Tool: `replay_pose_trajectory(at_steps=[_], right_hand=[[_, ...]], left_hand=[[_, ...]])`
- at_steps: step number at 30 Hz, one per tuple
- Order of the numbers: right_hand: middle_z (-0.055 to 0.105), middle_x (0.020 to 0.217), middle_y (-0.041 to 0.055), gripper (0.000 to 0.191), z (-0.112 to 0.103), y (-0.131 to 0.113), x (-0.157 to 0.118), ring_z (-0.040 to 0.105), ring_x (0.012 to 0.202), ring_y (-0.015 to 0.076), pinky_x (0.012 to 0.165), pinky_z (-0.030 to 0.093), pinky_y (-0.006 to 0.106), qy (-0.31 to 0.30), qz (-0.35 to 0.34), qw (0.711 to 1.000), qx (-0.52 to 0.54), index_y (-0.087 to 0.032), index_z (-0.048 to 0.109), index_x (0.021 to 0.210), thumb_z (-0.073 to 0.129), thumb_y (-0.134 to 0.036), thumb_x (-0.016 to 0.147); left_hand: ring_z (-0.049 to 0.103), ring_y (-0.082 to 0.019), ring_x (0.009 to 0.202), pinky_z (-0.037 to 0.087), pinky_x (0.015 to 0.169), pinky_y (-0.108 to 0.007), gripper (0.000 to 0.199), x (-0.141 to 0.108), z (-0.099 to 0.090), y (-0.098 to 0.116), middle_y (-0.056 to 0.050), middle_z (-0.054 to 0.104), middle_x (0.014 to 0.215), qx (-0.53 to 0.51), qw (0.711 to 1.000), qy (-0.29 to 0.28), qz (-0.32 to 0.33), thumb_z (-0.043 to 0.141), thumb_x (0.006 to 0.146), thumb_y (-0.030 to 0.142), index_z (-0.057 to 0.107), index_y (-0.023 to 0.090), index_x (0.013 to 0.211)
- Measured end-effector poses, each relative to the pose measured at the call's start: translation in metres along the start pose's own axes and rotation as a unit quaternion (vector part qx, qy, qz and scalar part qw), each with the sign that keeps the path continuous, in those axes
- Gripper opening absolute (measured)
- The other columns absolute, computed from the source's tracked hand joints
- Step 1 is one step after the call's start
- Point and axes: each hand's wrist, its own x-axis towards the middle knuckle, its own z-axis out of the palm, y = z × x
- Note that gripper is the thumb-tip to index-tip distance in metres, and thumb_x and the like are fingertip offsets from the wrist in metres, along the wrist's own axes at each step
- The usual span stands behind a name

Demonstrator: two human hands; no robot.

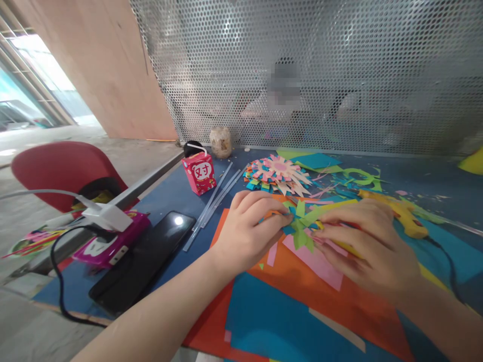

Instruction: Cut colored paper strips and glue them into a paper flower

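In the head view, a light-green paper flower (301,232) with cut petals sits between my hands, over the coloured sheets. My left hand (249,226) is closed at its left side, thumb and forefinger pinching its edge, where a bit of blue paper also shows. From the right, my right hand (368,241) has its bent fingertips on the flower's right petals. Something yellow shows among these fingers, and I cannot make out what it is. Below the flower lie a pink paper piece (315,264) and an orange sheet (339,311).
Behind my hands is a pile of fringed paper flowers (277,171). A yellow glue gun (409,216) lies at right, clear glue sticks (215,201) at left. A red drink carton (198,172), a jar (221,142), a phone (145,261) and a purple power strip (113,241) stand around. A perforated metal panel (234,65) closes the back.
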Motion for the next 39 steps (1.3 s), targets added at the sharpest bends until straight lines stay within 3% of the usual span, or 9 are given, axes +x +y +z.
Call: replay_pose_trajectory(at_steps=[20, 26, 32, 39], right_hand=[[0.061, 0.089, 0.0041, 0.015, -0.002, -0.006, 0.005, 0.060, 0.079, 0.0186, 0.073, 0.042, 0.040, 0.035, 0.025, 0.999, -0.003, -0.020, 0.057, 0.088, 0.065, -0.014, 0.078], [0.061, 0.088, 0.0048, 0.010, -0.001, -0.004, 0.007, 0.059, 0.080, 0.0185, 0.075, 0.044, 0.038, 0.040, 0.058, 0.997, -0.012, -0.021, 0.059, 0.083, 0.065, -0.016, 0.078], [0.061, 0.090, 0.0044, 0.010, 0.004, -0.001, 0.007, 0.060, 0.083, 0.0185, 0.078, 0.047, 0.037, 0.046, 0.107, 0.993, -0.013, -0.023, 0.060, 0.086, 0.066, -0.021, 0.078], [0.061, 0.088, 0.0037, 0.006, 0.002, -0.002, 0.007, 0.059, 0.083, 0.0174, 0.077, 0.047, 0.036, 0.038, 0.111, 0.993, -0.001, -0.023, 0.060, 0.083, 0.063, -0.019, 0.079]], left_hand=[[0.057, -0.016, 0.089, 0.043, 0.078, -0.034, 0.006, -0.001, 0.000, -0.001, -0.003, 0.067, 0.089, -0.023, 1.000, -0.013, -0.015, 0.057, 0.084, 0.017, 0.062, 0.018, 0.087], [0.059, -0.017, 0.090, 0.046, 0.080, -0.033, 0.005, -0.001, 0.005, 0.000, -0.004, 0.067, 0.090, -0.072, 0.993, -0.065, -0.068, 0.061, 0.080, 0.018, 0.063, 0.018, 0.085], [0.062, -0.014, 0.081, 0.050, 0.074, -0.026, 0.002, 0.001, 0.011, 0.003, -0.005, 0.067, 0.081, -0.157, 0.980, -0.073, -0.100, 0.064, 0.078, 0.016, 0.064, 0.015, 0.080], [0.061, -0.018, 0.088, 0.047, 0.078, -0.034, 0.006, -0.002, 0.008, 0.002, -0.005, 0.068, 0.089, -0.100, 0.983, -0.115, -0.101, 0.059, 0.082, 0.019, 0.064, 0.017, 0.084]])
